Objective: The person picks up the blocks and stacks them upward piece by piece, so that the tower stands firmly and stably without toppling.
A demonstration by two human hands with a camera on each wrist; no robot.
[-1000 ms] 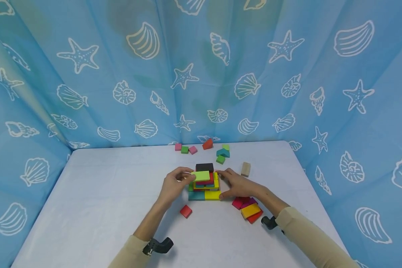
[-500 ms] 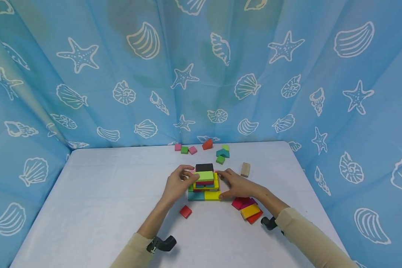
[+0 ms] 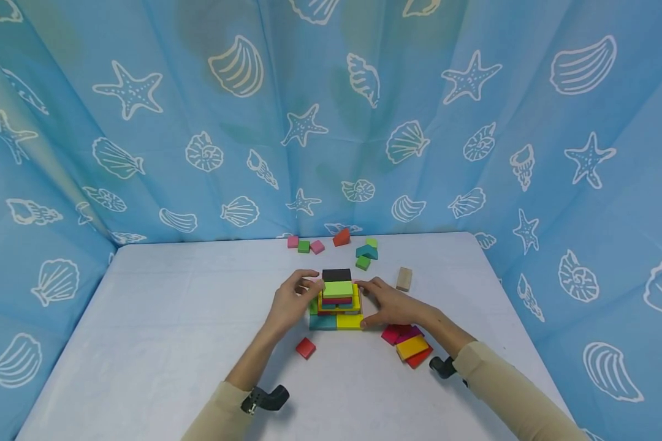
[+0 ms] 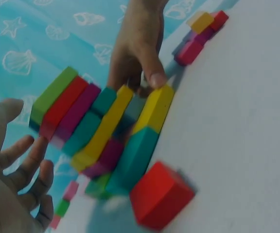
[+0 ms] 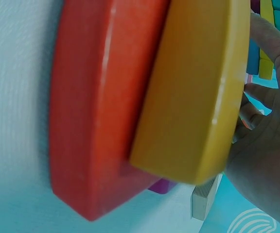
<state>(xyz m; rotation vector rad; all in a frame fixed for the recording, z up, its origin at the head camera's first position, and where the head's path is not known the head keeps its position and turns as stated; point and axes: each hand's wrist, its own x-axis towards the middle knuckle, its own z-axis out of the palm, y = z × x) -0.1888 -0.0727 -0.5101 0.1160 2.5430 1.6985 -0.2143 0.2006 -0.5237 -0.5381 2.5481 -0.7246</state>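
A layered stack of coloured wooden blocks stands mid-table, its bottom front row a teal block and a yellow block. On top lies a light green block, with a black block behind it. My left hand is at the stack's left side, fingers loosely bent. In the left wrist view its thumb stands apart from the light green block, and a fingertip is close by the red block under it. My right hand rests along the right side, thumb at the yellow block's end, other fingers farther back.
A red block lies front left of the stack. Beside the right forearm is a pile with an orange-yellow block on top. A plain wood block lies behind the right hand. Several small blocks, including a red triangular one, line the back edge.
My left hand has carried the light green block rightward onto the stack, then drawn slightly left off it. The right hand has stayed in place.
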